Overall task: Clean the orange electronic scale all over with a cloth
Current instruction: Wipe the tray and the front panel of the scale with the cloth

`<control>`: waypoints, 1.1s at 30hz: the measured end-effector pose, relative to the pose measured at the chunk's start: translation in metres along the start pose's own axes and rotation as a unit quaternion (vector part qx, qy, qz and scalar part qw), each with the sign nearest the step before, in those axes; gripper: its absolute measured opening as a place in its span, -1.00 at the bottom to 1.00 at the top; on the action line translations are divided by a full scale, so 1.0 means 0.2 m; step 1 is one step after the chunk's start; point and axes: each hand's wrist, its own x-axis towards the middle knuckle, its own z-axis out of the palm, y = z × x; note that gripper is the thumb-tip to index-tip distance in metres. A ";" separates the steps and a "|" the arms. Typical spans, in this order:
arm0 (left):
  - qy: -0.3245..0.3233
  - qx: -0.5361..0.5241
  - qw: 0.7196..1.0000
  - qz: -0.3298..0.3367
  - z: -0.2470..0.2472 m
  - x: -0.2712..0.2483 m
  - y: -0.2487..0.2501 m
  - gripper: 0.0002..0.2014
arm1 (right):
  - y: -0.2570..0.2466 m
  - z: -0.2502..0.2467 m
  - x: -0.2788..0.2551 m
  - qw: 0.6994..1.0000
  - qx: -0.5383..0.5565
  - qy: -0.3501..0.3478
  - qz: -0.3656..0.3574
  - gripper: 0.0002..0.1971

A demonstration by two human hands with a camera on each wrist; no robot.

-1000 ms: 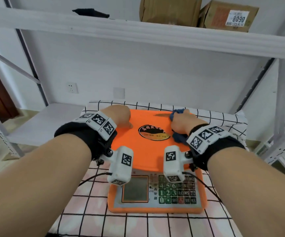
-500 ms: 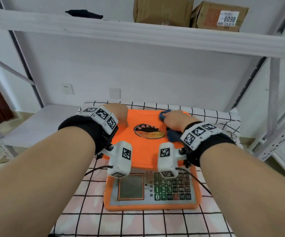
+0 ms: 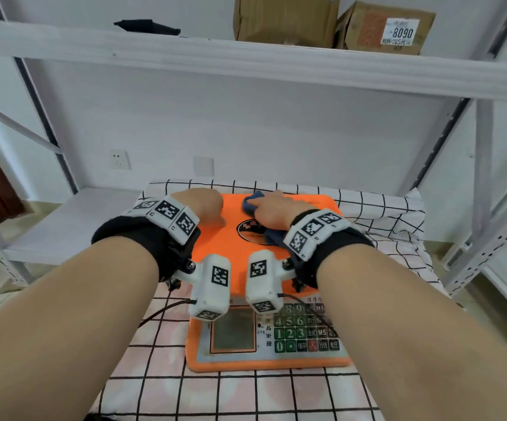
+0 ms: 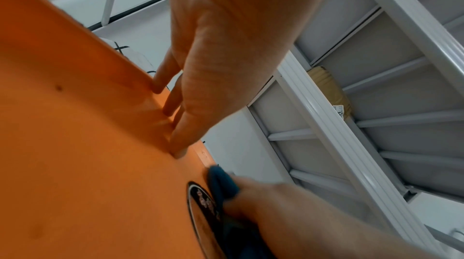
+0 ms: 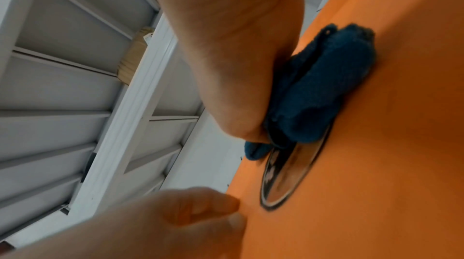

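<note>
right hand (image 3: 272, 209) bunches the cloth (image 5: 323, 92) on the scale (image 3: 231, 244), hiding its fingers; left hand (image 4: 216, 49) presses flat, fingers straight.

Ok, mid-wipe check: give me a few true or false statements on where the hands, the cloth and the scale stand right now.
1. The right hand holds the blue cloth against the orange scale's weighing platform. True.
2. The left hand grips a second cloth. False: it holds nothing; its straight fingers rest on the platform's far edge.
3. The cloth lies over part of the oval logo. True.
4. The scale stands on bare metal shelving. False: it sits on a checked cloth.
5. The cloth is wiping the keypad. False: the keypad at the near end is uncovered.
</note>
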 end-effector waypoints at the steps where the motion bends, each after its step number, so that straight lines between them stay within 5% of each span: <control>1: 0.001 -0.003 1.000 0.005 0.00 0.00 0.00 -0.62 | 0.04 0.01 0.00 1.000 -0.004 -0.002 0.004 -0.69; 8: 0.001 -0.015 1.000 0.012 0.00 0.00 -0.02 -0.59 | 0.35 -0.03 -0.08 0.982 -0.018 0.050 0.182 -0.73; 15: -0.008 -0.007 1.000 -0.007 -0.01 0.00 0.00 -0.60 | 0.10 0.01 0.00 0.997 -0.073 0.011 -0.036 -0.68; 19: -0.013 0.010 1.000 -0.014 -0.01 0.02 0.04 -0.70 | 0.15 -0.01 -0.06 0.996 0.046 -0.004 -0.081 -0.67; 21: -0.005 0.014 1.000 -0.017 -0.01 0.03 0.06 -0.75 | 0.23 -0.03 -0.08 0.995 0.063 0.025 -0.067 -0.79; 23: 0.001 0.019 1.000 -0.023 -0.02 0.04 0.08 -0.69 | 0.33 -0.01 -0.07 0.992 0.074 0.095 0.024 -0.78; 26: -0.001 0.029 0.999 -0.021 -0.04 0.03 0.10 -0.73 | 0.39 0.01 -0.04 0.989 0.023 0.076 0.125 -0.68; 30: -0.003 0.029 0.999 -0.014 -0.03 0.02 0.11 -0.77 | 0.31 -0.03 -0.06 0.998 0.065 0.014 0.018 -0.77; 33: 0.002 0.026 0.999 -0.018 -0.03 0.03 0.10 -0.75 | 0.25 -0.05 -0.14 0.988 0.136 -0.030 -0.068 -0.62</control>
